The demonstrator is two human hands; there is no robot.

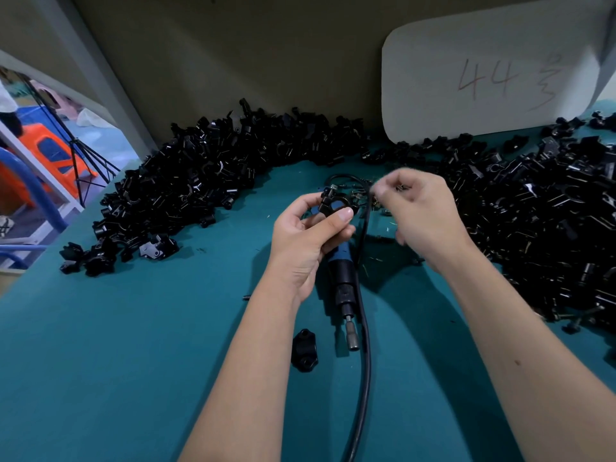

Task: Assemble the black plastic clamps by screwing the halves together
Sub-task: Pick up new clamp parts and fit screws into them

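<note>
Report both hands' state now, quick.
Left hand: grips a black clamp.
Right hand: blurred, fingertips pinched together above the screws; whether it holds one cannot be told.

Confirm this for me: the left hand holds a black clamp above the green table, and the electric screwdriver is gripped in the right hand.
Not quite. The head view shows the electric screwdriver lying on the green table under the hands, not gripped. The right hand is blurred, its fingers curled over the small screws. The left hand does hold a black clamp.
</note>
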